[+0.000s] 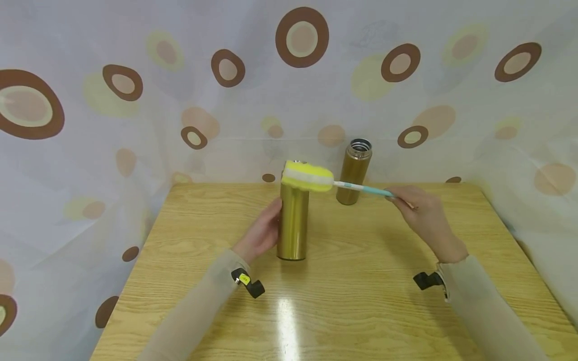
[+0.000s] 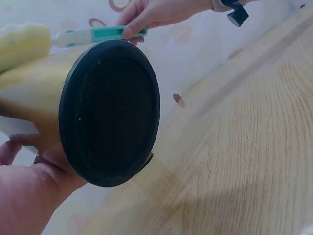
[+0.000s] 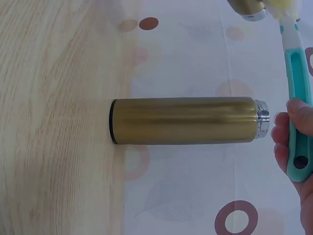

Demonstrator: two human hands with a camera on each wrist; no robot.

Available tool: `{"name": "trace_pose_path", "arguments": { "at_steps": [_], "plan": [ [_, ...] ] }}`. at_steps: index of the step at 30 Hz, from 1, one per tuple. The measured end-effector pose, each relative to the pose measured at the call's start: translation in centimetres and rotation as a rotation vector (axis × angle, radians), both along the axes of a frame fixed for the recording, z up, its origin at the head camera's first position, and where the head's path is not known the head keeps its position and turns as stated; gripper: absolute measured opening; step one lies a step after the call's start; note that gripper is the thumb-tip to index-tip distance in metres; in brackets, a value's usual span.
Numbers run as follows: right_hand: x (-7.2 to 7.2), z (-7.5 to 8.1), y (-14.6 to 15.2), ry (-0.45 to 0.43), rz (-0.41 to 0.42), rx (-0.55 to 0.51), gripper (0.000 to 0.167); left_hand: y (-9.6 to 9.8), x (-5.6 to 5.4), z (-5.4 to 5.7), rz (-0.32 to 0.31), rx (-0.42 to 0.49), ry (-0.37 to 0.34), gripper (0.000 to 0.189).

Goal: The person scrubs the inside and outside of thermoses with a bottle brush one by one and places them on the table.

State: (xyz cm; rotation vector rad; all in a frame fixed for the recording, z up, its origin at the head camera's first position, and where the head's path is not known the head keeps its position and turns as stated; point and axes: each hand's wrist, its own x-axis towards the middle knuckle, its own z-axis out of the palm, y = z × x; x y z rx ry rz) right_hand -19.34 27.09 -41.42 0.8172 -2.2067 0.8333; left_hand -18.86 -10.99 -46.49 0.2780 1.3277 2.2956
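My left hand grips a gold vacuum flask from its left side, held upright above the table. In the left wrist view the flask's black base faces the camera. A bottle brush is pinched between the thumb and fingers of my right hand, near the end of its teal and white handle. Its yellow and white sponge head lies sideways across the flask's top in the head view, covering most of the mouth.
Behind and to the right, a second gold flask stands uncapped on the wooden table, close to the back edge. A pale sheet with brown and yellow circles hangs behind the table and along both sides.
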Motion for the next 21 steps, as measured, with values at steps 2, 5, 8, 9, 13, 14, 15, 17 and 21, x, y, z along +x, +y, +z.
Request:
{"name": "trace_pose_path", "arguments": {
  "at_steps": [2,5,8,9,13,14,15,17,21],
  "plan": [
    [0.0,0.0,-0.1,0.004,-0.011,-0.008,0.034,0.0,0.0,0.0,0.000,-0.001,0.004,0.055],
    [0.0,-0.2,-0.2,-0.005,0.005,-0.005,0.033,0.0,0.0,0.1,-0.003,-0.010,-0.030,0.066],
    [0.1,-0.5,-0.1,-0.033,0.052,0.003,0.036,-0.1,-0.2,0.3,-0.015,-0.003,-0.072,0.066],
    [0.1,-0.6,-0.1,-0.041,0.068,0.007,0.036,-0.1,-0.2,0.4,-0.011,0.002,-0.087,0.065],
    [0.2,-0.9,0.1,-0.049,0.138,0.041,0.015,-0.1,-0.5,0.7,0.042,0.039,-0.088,0.060],
    [0.2,-1.0,0.1,-0.044,0.156,0.055,0.022,-0.1,-0.5,0.8,0.063,0.042,-0.083,0.060],
    [0.1,-1.0,0.1,-0.039,0.174,0.069,0.032,-0.2,-0.6,0.9,0.086,0.044,-0.077,0.060],
    [0.2,-1.1,0.1,-0.037,0.213,0.091,0.045,-0.2,-0.7,1.1,0.128,0.060,-0.074,0.060],
    [0.5,-1.2,0.2,-0.061,0.247,0.130,0.017,-0.4,-0.9,1.5,0.190,0.074,-0.077,0.059]
  ]
}}
